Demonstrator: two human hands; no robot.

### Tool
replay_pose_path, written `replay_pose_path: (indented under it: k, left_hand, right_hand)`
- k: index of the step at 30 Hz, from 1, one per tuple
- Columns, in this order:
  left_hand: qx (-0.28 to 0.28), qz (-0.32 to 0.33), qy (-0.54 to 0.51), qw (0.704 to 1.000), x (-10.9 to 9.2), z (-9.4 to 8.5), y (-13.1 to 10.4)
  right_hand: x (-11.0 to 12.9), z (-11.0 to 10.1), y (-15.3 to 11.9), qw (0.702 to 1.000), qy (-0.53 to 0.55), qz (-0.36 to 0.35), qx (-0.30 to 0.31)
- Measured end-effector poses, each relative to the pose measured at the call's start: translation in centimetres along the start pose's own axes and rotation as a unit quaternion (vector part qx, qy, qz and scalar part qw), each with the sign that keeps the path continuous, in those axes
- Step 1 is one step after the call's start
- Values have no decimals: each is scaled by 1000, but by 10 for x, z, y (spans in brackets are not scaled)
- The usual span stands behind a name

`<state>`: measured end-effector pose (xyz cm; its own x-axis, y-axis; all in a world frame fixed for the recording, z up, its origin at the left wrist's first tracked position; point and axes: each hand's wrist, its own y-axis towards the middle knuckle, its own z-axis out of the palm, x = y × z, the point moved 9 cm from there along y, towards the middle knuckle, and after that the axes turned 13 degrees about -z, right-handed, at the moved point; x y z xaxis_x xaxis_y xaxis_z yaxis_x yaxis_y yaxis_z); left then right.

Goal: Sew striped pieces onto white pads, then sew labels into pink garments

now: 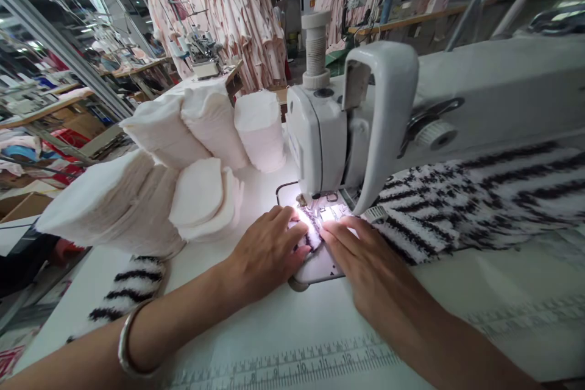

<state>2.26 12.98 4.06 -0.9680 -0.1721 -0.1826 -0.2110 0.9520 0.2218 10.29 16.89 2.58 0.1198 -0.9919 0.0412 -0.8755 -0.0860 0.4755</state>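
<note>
A small piece of black-and-white striped fleece fabric (312,233) lies under the needle area of a white sewing machine (315,140), lit by the machine's lamp. My left hand (269,250) has its curled fingers and thumb closed on the piece's left side. From the right, my right hand (365,256) presses its fingertips together against the other edge, on the metal plate (322,268). Its thumb is mostly hidden. Both hands are close to the presser foot, where the glare blurs detail.
Stacks of white fabric pieces (201,195) stand left of the machine. A striped strip (130,286) lies near my left forearm. More striped fabric (439,207) is bunched under the machine arm. A ruler scale (297,365) runs along the table's front. Pink garments (219,18) hang behind.
</note>
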Motion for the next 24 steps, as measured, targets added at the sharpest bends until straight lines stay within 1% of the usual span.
replay_pose_path:
  k: [2, 5, 7, 10, 12, 15, 19, 24]
  left_hand:
    - [-2, 17, -28, 999, -2, -4, 0]
    - [49, 38, -61, 996, 0, -4, -5]
    - [66, 42, -77, 994, 4, -4, -11]
    - [46, 34, -88, 994, 5, -7, -18]
    - [38, 10, -83, 996, 3, -4, -20]
    - [22, -33, -68, 997, -4, 0, -19]
    - [-11, -77, -31, 996, -11, 3, -15]
    - [-47, -108, 30, 993, -14, 7, -9]
  right_hand:
    - [11, 6, -4, 1000, -24, -20, -3]
    - [15, 16, -14, 999, -27, 14, 25]
    - [14, 16, -16, 999, -21, 28, 33]
    - [6, 6, -9, 999, 1, 39, 30]
    - [-2, 1, -3, 998, 20, 46, 35]
    - [-6, -3, 4, 998, 34, 40, 40]
    - [-9, -1, 3, 996, 36, 59, 48]
    - [-15, 8, 3, 989, 47, 101, 98]
